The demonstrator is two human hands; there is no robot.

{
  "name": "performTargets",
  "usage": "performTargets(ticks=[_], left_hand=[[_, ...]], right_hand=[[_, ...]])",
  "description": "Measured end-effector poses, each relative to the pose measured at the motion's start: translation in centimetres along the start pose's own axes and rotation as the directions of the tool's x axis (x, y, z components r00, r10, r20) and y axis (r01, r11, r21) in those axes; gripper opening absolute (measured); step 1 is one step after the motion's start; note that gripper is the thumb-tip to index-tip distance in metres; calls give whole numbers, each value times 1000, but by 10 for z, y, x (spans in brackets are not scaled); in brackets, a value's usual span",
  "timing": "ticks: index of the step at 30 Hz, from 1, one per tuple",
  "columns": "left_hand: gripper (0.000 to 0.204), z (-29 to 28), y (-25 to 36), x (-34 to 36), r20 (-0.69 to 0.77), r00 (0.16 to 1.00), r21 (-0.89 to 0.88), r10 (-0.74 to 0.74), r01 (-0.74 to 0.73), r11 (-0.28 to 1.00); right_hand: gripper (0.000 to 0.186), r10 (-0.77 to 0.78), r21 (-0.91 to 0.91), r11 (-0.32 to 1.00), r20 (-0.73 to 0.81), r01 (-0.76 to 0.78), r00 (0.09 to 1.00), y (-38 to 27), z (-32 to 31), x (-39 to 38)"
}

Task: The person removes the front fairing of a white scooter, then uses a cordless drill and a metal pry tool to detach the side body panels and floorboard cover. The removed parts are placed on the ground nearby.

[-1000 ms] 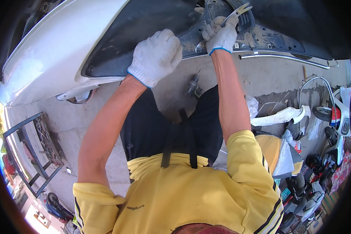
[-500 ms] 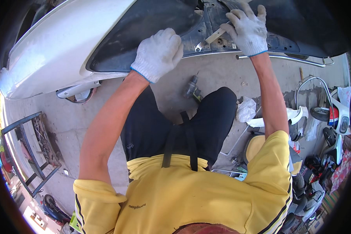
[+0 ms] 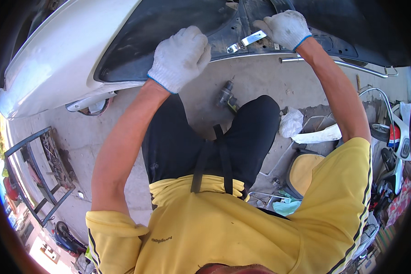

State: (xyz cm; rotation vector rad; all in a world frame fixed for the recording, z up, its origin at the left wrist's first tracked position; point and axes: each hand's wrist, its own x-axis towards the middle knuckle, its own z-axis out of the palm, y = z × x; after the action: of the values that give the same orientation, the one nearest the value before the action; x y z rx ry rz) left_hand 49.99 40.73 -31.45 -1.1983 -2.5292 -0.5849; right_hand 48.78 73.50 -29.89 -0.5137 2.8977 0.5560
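Both my hands wear white knit gloves with blue cuffs. My left hand is closed in a fist in front of the large dark inner panel of a white vehicle body part. What the fist holds, if anything, is hidden. Just right of the middle, a shiny metal strip bracket lies slanted against the dark panel's ribbed frame. My right hand is beside the bracket's upper end, fingers curled and thumb side pointing left. Whatever its fingers may pinch does not show.
A cordless drill lies on the concrete floor between the panel and my knees. A chrome tube runs below the panel's right side. On the right are a white plastic bag and scattered parts; a metal frame lies left.
My right hand has turned and its spread fingers have curled in, with the elbow swung outward to the right. More of the bracket now shows. The left fist has shifted slightly left.
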Motion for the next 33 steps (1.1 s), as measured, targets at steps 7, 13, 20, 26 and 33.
performTargets(ticks=[7,13,20,26,33], left_hand=[[12,3,1,1,14,1000,19,0,0,1000],[12,4,1,4,-14,1000,-21,26,-26,999],[12,1,1,0,-5,1000,3,7,-7,1000],[13,1,-1,3,5,1000,17,22,-22,1000],[16,0,2,4,21,1000,10,-3,3,1000]], right_hand=[[35,21,138,990,-38,-16,999,3,33,-11],[39,322,369,882,-19,-293,947,-46,59,-65],[50,548,541,610,240,-579,801,-57,8,-109],[48,399,319,871,-15,-374,917,-48,-18,-90],[35,284,333,897,70,-290,956,-40,-20,-78]])
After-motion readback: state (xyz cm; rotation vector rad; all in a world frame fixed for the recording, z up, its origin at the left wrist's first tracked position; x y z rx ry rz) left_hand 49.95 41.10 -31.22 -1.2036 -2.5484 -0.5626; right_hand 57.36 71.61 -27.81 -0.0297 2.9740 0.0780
